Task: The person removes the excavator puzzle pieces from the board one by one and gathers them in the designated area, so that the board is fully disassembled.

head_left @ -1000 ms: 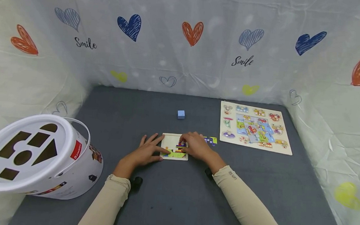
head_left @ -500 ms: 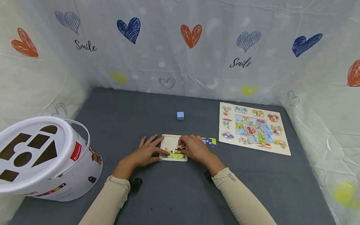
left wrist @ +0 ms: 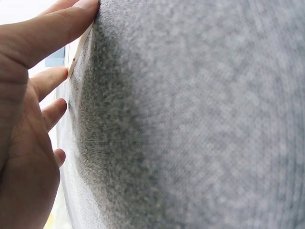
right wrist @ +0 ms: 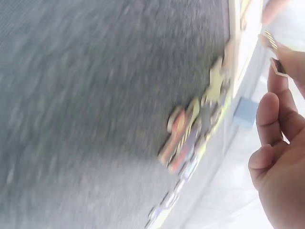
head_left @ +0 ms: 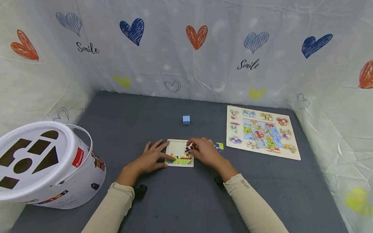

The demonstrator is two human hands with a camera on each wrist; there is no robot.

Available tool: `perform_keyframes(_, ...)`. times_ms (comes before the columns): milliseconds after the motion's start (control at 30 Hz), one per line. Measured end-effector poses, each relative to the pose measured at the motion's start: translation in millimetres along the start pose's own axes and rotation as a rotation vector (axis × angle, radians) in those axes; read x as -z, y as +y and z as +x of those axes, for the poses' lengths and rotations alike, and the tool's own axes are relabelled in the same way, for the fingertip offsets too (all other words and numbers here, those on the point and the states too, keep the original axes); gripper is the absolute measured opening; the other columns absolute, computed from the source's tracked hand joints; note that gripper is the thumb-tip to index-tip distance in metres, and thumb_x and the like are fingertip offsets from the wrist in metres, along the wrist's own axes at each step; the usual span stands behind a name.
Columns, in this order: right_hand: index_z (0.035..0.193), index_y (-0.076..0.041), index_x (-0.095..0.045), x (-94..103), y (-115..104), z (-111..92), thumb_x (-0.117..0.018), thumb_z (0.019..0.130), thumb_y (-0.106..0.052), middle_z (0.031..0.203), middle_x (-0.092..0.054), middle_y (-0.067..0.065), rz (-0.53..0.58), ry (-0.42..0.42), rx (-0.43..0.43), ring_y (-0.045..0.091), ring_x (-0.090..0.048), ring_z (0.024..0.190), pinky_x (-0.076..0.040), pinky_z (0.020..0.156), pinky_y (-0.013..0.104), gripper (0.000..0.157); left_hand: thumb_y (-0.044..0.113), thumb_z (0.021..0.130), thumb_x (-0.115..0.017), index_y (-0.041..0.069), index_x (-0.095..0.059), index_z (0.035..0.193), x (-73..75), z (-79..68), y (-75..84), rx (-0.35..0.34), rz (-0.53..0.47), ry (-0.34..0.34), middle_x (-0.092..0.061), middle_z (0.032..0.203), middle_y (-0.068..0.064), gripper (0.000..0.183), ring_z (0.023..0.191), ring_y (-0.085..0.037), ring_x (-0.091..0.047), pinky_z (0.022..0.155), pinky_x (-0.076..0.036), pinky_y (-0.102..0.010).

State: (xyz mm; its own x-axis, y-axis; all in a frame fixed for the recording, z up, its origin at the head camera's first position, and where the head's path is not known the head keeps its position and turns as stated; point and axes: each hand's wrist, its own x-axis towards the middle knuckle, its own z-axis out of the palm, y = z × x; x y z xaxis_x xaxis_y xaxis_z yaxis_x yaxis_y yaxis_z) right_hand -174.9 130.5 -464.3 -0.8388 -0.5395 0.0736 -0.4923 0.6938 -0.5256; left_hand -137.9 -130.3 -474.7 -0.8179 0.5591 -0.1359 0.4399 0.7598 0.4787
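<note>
A small wooden puzzle tray (head_left: 176,144) lies at the middle of the table, with colourful pieces, mostly green, fitted along its near side. My left hand (head_left: 149,159) rests at the tray's left side, fingers spread and forefinger reaching over the pieces. In the left wrist view, the tray's pale edge (left wrist: 79,53) meets the thumb and a fingertip. Between thumb and forefinger my right hand (head_left: 206,152) pinches a puzzle piece (right wrist: 271,40) with black-and-yellow stripes. It is tilted above the tray's right part and partly hidden by the fingers.
Loose puzzle pieces (right wrist: 183,136) lie just right of the tray. A blue cube (head_left: 186,120) stands behind it. Farther right is a large picture board (head_left: 233,119) with cards on top. A white bucket (head_left: 86,181) with a shape-hole lid stands at left.
The striped piece, earlier low over the tray, is now tilted in my right fingers; that hand has shifted slightly right. My left hand keeps its place on the tray.
</note>
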Motion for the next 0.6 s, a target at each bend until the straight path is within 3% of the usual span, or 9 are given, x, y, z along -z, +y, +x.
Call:
perform_keyframes(267, 0.102, -0.016, -0.067, 21.6, 27, -16, -0.067, 0.093, -0.021, 0.083, -0.063, -0.004, 0.013, 0.007, -0.074, 0.014, -0.053, 0.076, -0.037, 0.073, 0.038, 0.010, 0.028, 0.089, -0.071, 0.030, -0.069, 0.124, -0.2, -0.1, -0.5, 0.005, -0.018, 0.000, -0.022, 0.160, -0.013, 0.035, 0.148, -0.041, -0.009, 0.111, 0.003, -0.068)
perform_keyframes(467, 0.095, -0.012, -0.066, 43.0, 47, -29, -0.063, 0.095, -0.020, 0.082, -0.065, 0.000, 0.104, -0.069, -0.181, 0.013, -0.055, 0.066, -0.045, 0.061, 0.032, 0.009, 0.027, 0.089, -0.071, 0.029, -0.069, 0.123, -0.8, 0.2, -1.0, 0.000, -0.018, 0.007, -0.022, 0.160, -0.013, 0.035, 0.148, -0.041, -0.009, 0.111, 0.003, -0.069)
perform_keyframes(600, 0.094, -0.008, -0.065, 54.6, 58, -37, -0.062, 0.096, -0.019, 0.084, -0.065, 0.003, 0.121, -0.117, -0.249, 0.013, -0.056, 0.068, -0.045, 0.061, 0.031, 0.012, 0.028, 0.088, -0.071, 0.030, -0.069, 0.124, -1.6, 1.2, -1.5, 0.002, -0.005, 0.007, -0.022, 0.160, -0.013, 0.035, 0.148, -0.041, -0.008, 0.111, 0.003, -0.069)
